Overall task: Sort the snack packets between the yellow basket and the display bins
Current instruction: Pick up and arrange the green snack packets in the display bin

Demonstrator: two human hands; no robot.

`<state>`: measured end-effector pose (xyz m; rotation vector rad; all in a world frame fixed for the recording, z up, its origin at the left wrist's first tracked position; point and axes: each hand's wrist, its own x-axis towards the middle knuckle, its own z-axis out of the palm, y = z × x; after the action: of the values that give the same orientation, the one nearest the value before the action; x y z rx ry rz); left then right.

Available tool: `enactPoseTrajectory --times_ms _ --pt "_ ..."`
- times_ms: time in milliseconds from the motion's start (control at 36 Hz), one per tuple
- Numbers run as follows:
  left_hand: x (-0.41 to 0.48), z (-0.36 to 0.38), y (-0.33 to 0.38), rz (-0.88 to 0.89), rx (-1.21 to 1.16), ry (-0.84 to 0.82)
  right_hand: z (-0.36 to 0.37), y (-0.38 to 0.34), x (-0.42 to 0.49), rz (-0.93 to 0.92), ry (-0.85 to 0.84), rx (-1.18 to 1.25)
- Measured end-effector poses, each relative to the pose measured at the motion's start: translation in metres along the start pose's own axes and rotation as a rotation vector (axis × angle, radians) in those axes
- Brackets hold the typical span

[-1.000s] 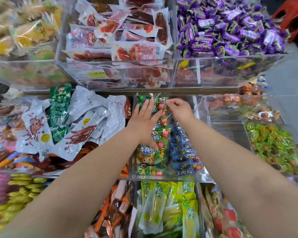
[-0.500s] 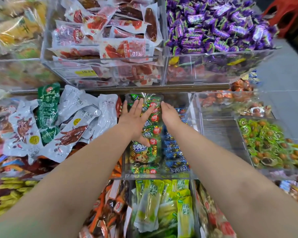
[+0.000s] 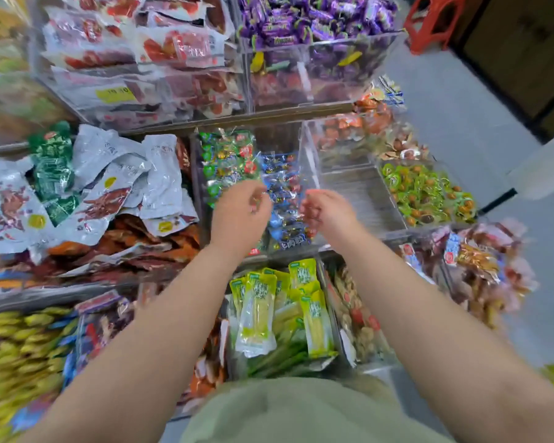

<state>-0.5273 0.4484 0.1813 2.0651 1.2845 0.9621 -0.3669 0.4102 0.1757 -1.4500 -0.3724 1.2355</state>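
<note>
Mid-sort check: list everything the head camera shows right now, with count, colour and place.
candy pile: many, purple, upper right bin
meat packets: many, red and clear, upper middle bin
flat pouches: several, silver, left bin
green pouches: few, green, among the silver ones
green-label packets: many, green, centre bin's left half
blue packets: many, blue, centre bin's right half
round snacks: many, green and orange, right bin
long packets: several, yellow-green, lower centre bin
yellow packets: many, yellow, lower left
stool: one, red, floor upper right
left hand: one, fingers curled, above centre bin
right hand: one, fingers curled, beside it; blur hides any hold
</note>
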Motion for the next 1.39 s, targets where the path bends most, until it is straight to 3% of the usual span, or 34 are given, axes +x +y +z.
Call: enactPoseTrajectory --times_ms 111,194,278,389,528,583,667,778,889,1111,1389 --pt "-0.066 0.038 0.012 -0.367 -0.333 -0.250 -0.047 0.031 -0.045 0.047 0.128 0.064" --pt "-0.111 0.062 0.012 -0.625 -0.314 -0.561 -0.089 0.073 -0.076 0.119 0.256 0.078" --pt "-0.155 0.079 0.002 -0.909 -0.294 -0.824 -0.134 0.126 -0.110 0.257 0.359 -0.079" --pt "-0.208 0.091 -0.022 -0.872 -0.051 -1.029 -0.193 0.205 -0.169 0.564 0.451 -0.062" --pt "-0.260 0.088 -0.035 -0.547 0.382 -1.343 -0.252 0.284 -0.265 0.793 0.548 -0.024" --pt "-0.274 0.088 -0.032 -0.510 0.473 -1.431 -0.270 0.302 -0.296 0.838 0.582 -0.042" --pt "-0.285 0.100 -0.024 -0.449 0.523 -1.479 -0.298 0.312 -0.327 0.866 0.631 0.027" --pt "-0.301 0.125 0.007 -0.654 0.505 -1.306 -0.340 0.312 -0.363 0.856 0.668 0.095" --pt "-0.319 0.169 0.040 -0.740 0.414 -1.313 -0.385 0.310 -0.394 0.794 0.737 0.161" --pt "-0.338 0.253 0.121 -0.561 0.341 -1.396 -0.444 0.318 -0.437 0.753 0.887 0.360" --pt "-0.310 0.331 0.170 -0.474 0.430 -1.474 -0.465 0.328 -0.429 0.807 0.915 0.509"
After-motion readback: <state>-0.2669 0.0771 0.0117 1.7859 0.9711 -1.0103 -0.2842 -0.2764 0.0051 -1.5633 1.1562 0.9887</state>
